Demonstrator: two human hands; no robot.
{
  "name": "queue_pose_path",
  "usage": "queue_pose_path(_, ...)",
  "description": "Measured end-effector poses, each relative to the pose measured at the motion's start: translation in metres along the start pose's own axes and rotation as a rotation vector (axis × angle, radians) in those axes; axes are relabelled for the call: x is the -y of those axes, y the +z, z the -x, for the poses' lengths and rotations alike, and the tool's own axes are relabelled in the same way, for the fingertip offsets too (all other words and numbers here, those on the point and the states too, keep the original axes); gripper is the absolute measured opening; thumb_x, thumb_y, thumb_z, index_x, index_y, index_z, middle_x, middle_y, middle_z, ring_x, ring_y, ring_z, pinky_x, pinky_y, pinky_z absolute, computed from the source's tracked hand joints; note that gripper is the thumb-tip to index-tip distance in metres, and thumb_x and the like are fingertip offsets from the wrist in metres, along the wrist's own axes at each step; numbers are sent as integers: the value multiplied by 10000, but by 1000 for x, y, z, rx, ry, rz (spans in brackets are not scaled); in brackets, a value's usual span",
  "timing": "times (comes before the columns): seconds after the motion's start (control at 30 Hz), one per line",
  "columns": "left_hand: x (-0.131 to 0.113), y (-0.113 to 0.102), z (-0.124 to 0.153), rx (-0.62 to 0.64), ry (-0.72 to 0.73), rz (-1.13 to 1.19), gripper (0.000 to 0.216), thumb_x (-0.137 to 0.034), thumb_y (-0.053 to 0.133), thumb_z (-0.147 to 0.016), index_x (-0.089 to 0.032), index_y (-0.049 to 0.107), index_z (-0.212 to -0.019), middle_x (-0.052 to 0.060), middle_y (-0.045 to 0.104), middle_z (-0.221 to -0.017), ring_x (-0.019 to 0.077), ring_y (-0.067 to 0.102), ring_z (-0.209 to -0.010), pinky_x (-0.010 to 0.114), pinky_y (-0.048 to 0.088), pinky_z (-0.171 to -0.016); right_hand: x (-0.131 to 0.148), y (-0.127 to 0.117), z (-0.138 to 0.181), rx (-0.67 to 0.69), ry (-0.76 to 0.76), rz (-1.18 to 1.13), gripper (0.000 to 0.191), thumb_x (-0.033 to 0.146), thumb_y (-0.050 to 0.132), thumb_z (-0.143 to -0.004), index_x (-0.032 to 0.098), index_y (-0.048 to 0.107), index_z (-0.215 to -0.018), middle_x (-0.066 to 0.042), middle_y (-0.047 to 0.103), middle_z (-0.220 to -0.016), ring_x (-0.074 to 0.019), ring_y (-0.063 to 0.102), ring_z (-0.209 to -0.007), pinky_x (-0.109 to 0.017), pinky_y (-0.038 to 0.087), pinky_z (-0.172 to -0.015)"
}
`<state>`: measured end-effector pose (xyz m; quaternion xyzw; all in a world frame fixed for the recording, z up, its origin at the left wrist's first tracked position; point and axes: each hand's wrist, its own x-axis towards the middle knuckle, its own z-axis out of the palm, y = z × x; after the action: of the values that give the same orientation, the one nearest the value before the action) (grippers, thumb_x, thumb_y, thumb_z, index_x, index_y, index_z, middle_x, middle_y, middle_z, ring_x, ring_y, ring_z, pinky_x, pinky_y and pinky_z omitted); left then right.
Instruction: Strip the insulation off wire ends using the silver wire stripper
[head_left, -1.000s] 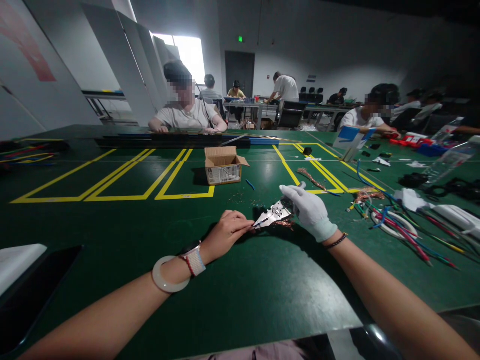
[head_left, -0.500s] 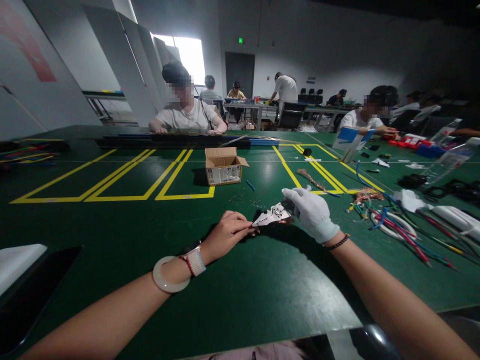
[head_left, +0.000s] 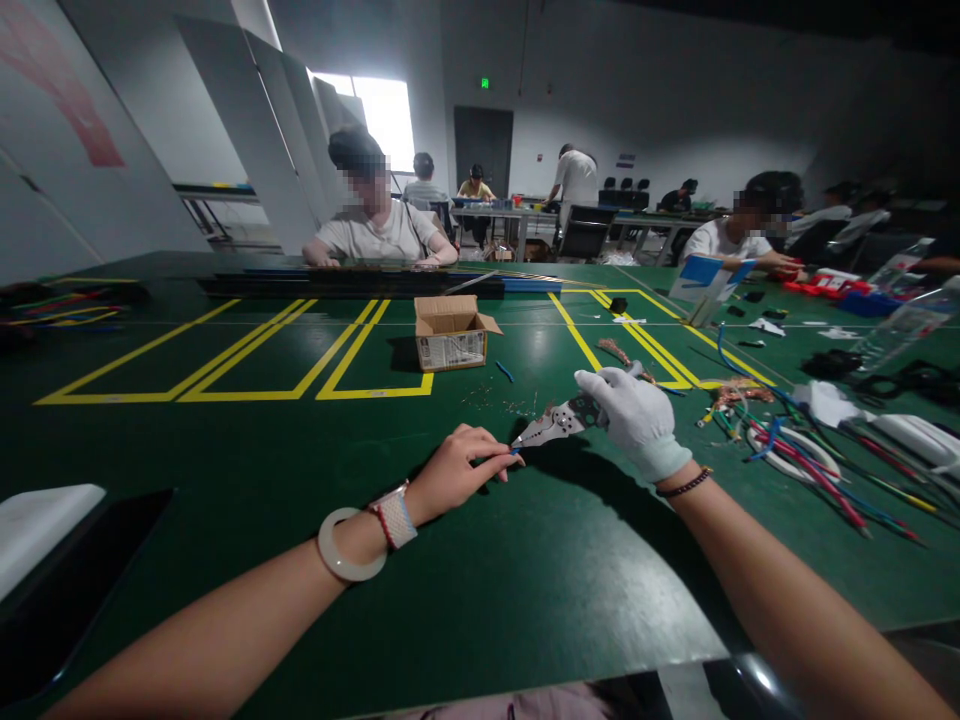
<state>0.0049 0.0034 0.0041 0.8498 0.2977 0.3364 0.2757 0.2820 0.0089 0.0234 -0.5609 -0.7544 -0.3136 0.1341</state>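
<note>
My left hand (head_left: pixel 461 468), bare, with a watch and a pale bangle at the wrist, pinches a short blue wire piece (head_left: pixel 515 451) between thumb and fingers. Most of that piece is hidden by the fingertips. In a white glove, my right hand (head_left: pixel 636 418) grips silver wire strippers (head_left: pixel 561 421). Their tip points left and meets the blue piece at my left fingertips. Beyond the hands, copper scraps (head_left: pixel 506 402) and a loose blue wire piece (head_left: pixel 504 372) lie on the green table (head_left: pixel 420 620).
An open cardboard box (head_left: pixel 451 348) stands past my hands. Coloured wires (head_left: pixel 814 470) and copper strands (head_left: pixel 739 392) lie at right, near plastic bottles (head_left: pixel 904 325). A dark flat device (head_left: pixel 82 590) sits at near left. A person (head_left: pixel 379 230) sits opposite.
The strippers' handle end has shifted slightly right, and the blue piece now shows at my left fingertips. Copper strands seen beneath the strippers no longer show there. The view has shifted slightly.
</note>
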Motion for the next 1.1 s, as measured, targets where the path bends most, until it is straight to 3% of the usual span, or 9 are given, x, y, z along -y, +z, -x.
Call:
queue_pose_path(0.13, 0, 1, 1, -17, -3, -1, 221, -227, 630, -868, -195, 739, -679, 25, 736, -792, 176, 626, -805, 317, 383, -843, -5, 1, -1, 4, -2, -19, 405, 155, 425, -865, 266, 599, -1213, -48, 653, -1018, -147, 522, -641, -295, 216, -511)
queue_pose_path(0.27, 1, 1, 0, 32, -68, 62, 203, -275, 620, -874, -201, 755, -743, 33, 729, -797, 191, 621, -848, 325, 406, -857, -3, 4, 0, 22, 2, -75, 416, 155, 418, -868, 232, 581, -1243, -67, 645, -1062, -165, 555, -690, -287, 281, -520)
queue_pose_path(0.37, 1, 0, 0, 104, -199, 209, 242, -346, 580, -891, -176, 748, -856, 54, 714, -858, 195, 620, -861, 298, 466, -770, 4, 5, 1, 18, 38, -138, 455, 138, 414, -861, 209, 529, -1295, -77, 616, -1153, -169, 573, -737, -276, 336, -531)
queue_pose_path(0.47, 2, 0, -1, 201, -313, 396, 332, -396, 515, -918, -145, 691, -1046, 65, 695, -890, 162, 610, -745, 252, 479, -627, 10, 5, 1, 19, 69, -161, 485, 114, 416, -854, 204, 489, -1325, -75, 603, -1181, -158, 572, -720, -266, 355, -521)
queue_pose_path(0.67, 4, -2, -2, 296, -316, 500, 349, -396, 483, -936, -170, 664, -1132, 54, 696, -874, 153, 589, -771, 246, 448, -672, 15, 7, 1, 28, 114, -97, 507, 107, 455, -818, 210, 486, -1314, -89, 584, -1205, -201, 600, -810, -271, 361, -506)
queue_pose_path(0.83, 4, -4, -4, 198, -415, 595, 330, -396, 571, -885, -136, 672, -1062, 96, 705, -970, 185, 604, -853, 268, 461, -685, 19, 10, 2, 57, 239, -247, 523, 87, 477, -769, 222, 505, -1273, -93, 575, -1176, -215, 608, -862, -270, 437, -561)
queue_pose_path(0.93, 6, -3, -5, 119, -464, 703, 339, -391, 639, -837, -120, 652, -1041, 109, 709, -961, 190, 625, -856, 271, 471, -678, 20, 10, 1, -1, 314, -447, 484, 96, 491, -757, 202, 524, -1228, -102, 581, -1127, -215, 604, -894, -309, 493, -695)
queue_pose_path(1.03, 7, -2, -5, 88, -467, 730, 335, -384, 656, -827, -116, 654, -1029, 112, 712, -968, 201, 640, -895, 285, 481, -715, 18, 10, -1, -91, 314, -665, 411, 142, 521, -773, 197, 543, -1180, -102, 595, -1099, -220, 574, -989, -362, 473, -856)
queue_pose_path(1.1, 7, -2, -4, 97, -459, 705, 327, -378, 635, -846, -120, 661, -1046, 110, 716, -971, 204, 640, -910, 299, 485, -738, 17, 8, -2, -83, 350, -811, 365, 204, 563, -776, 205, 559, -1142, -87, 608, -1081, -216, 568, -967, -378, 462, -867)
